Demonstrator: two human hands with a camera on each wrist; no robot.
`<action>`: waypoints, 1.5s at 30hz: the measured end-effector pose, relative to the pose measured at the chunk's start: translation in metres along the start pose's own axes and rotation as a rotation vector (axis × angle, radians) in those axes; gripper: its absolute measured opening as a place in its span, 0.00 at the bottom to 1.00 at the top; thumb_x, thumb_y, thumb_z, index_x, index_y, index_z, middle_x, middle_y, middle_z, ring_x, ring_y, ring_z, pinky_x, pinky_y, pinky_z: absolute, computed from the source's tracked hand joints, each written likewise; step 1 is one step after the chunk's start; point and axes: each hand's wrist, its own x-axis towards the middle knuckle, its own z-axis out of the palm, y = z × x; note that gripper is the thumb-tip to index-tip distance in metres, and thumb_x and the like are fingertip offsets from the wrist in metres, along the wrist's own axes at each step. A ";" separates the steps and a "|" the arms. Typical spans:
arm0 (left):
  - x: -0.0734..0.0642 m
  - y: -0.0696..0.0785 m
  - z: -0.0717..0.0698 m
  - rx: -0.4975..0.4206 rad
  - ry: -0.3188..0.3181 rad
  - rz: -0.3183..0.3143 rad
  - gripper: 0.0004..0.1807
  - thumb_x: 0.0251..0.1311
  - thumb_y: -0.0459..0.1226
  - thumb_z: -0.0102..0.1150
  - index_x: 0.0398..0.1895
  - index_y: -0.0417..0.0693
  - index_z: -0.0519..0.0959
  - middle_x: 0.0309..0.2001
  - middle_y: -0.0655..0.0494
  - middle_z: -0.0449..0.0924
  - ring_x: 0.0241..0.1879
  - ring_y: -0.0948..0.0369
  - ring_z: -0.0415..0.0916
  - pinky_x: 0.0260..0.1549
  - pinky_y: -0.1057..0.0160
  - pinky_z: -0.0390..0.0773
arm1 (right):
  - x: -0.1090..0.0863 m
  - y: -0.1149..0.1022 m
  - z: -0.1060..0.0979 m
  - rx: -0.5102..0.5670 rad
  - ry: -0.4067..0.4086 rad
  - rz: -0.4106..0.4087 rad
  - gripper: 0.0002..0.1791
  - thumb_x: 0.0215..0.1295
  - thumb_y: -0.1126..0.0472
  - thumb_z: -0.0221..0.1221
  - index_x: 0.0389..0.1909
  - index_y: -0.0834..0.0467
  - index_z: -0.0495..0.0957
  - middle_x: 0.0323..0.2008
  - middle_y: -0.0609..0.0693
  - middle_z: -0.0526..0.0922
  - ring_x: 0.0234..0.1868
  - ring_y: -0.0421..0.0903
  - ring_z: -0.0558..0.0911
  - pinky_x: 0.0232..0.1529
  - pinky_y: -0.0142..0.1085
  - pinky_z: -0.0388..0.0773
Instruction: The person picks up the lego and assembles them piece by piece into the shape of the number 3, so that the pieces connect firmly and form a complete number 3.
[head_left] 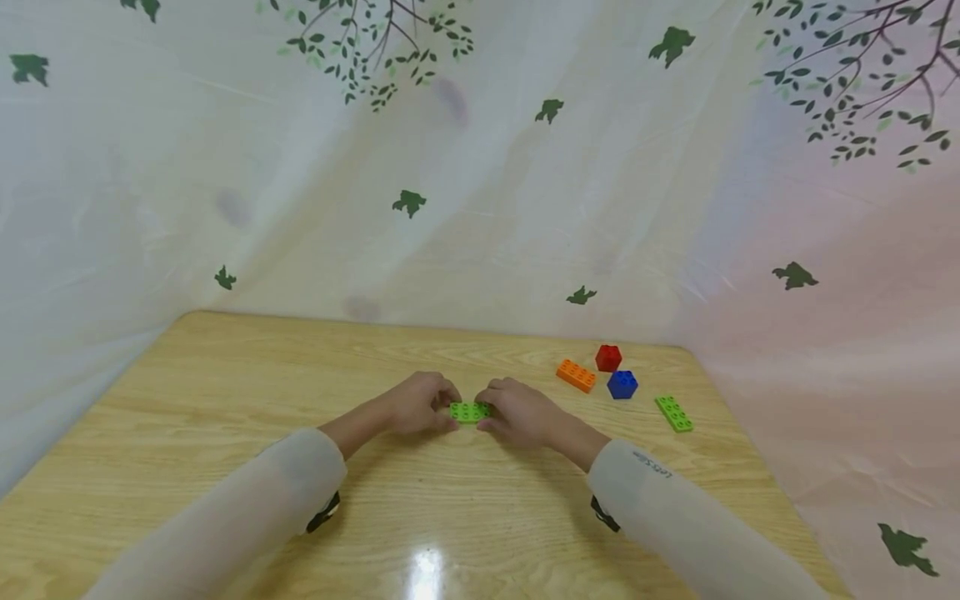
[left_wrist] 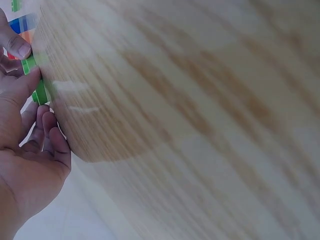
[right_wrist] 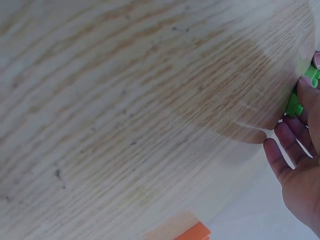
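A bright green toy brick (head_left: 468,413) with studs on top lies on the wooden table in front of the person. My left hand (head_left: 418,405) pinches its left end between thumb and fingers. At the other end, my right hand (head_left: 522,413) pinches the same brick and covers part of it. The left wrist view has the green brick (left_wrist: 41,93) at its left edge, with a thumb of each hand against it. In the right wrist view, the brick (right_wrist: 295,106) shows in part behind the right thumb.
To the right on the table (head_left: 225,383) lie an orange brick (head_left: 576,376), a red brick (head_left: 608,358), a blue brick (head_left: 622,385) and a second green brick (head_left: 674,413). A pale curtain (head_left: 495,208) with leaf prints hangs behind the table's far edge.
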 end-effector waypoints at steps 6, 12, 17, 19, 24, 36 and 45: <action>0.001 -0.001 -0.001 0.019 0.012 -0.021 0.19 0.60 0.41 0.74 0.52 0.44 0.83 0.44 0.57 0.80 0.43 0.61 0.76 0.47 0.57 0.77 | 0.001 0.002 0.000 -0.001 0.007 0.002 0.17 0.72 0.54 0.64 0.55 0.60 0.82 0.46 0.49 0.81 0.47 0.46 0.78 0.51 0.41 0.78; 0.002 -0.002 -0.001 -0.004 0.003 -0.030 0.20 0.61 0.41 0.73 0.53 0.43 0.82 0.45 0.56 0.80 0.43 0.61 0.77 0.47 0.58 0.78 | 0.001 0.003 0.000 -0.001 0.005 0.010 0.17 0.72 0.54 0.64 0.55 0.60 0.81 0.47 0.50 0.82 0.47 0.47 0.78 0.51 0.41 0.78; 0.002 -0.002 -0.001 -0.018 0.001 -0.021 0.19 0.60 0.41 0.74 0.52 0.44 0.83 0.44 0.57 0.81 0.43 0.61 0.77 0.46 0.58 0.78 | -0.001 0.002 0.000 -0.001 0.006 0.006 0.17 0.72 0.55 0.64 0.55 0.60 0.81 0.46 0.50 0.82 0.47 0.47 0.78 0.50 0.41 0.78; 0.002 -0.001 -0.001 -0.023 0.001 -0.020 0.19 0.60 0.42 0.74 0.51 0.45 0.83 0.44 0.58 0.81 0.43 0.62 0.77 0.46 0.58 0.78 | -0.002 0.002 -0.001 0.002 0.006 0.002 0.17 0.72 0.55 0.64 0.55 0.60 0.82 0.46 0.50 0.82 0.46 0.47 0.78 0.50 0.41 0.78; 0.001 0.001 -0.001 -0.052 -0.003 -0.018 0.18 0.58 0.42 0.75 0.49 0.44 0.84 0.42 0.58 0.81 0.42 0.62 0.77 0.45 0.59 0.78 | -0.005 0.002 -0.001 0.012 0.003 -0.009 0.17 0.71 0.56 0.65 0.55 0.61 0.82 0.46 0.50 0.82 0.46 0.47 0.78 0.48 0.41 0.78; -0.004 0.005 0.002 -0.095 -0.026 -0.026 0.17 0.56 0.41 0.77 0.46 0.45 0.85 0.37 0.59 0.80 0.37 0.63 0.73 0.40 0.63 0.75 | -0.014 -0.003 0.000 0.015 -0.012 0.004 0.19 0.72 0.52 0.64 0.56 0.59 0.82 0.46 0.48 0.82 0.46 0.44 0.77 0.48 0.38 0.77; -0.008 0.007 0.003 -0.110 -0.020 -0.037 0.17 0.55 0.40 0.78 0.45 0.45 0.86 0.37 0.58 0.80 0.37 0.62 0.74 0.41 0.62 0.75 | -0.017 -0.005 0.000 0.011 -0.021 0.007 0.19 0.71 0.52 0.65 0.56 0.59 0.82 0.47 0.48 0.82 0.47 0.44 0.77 0.50 0.40 0.77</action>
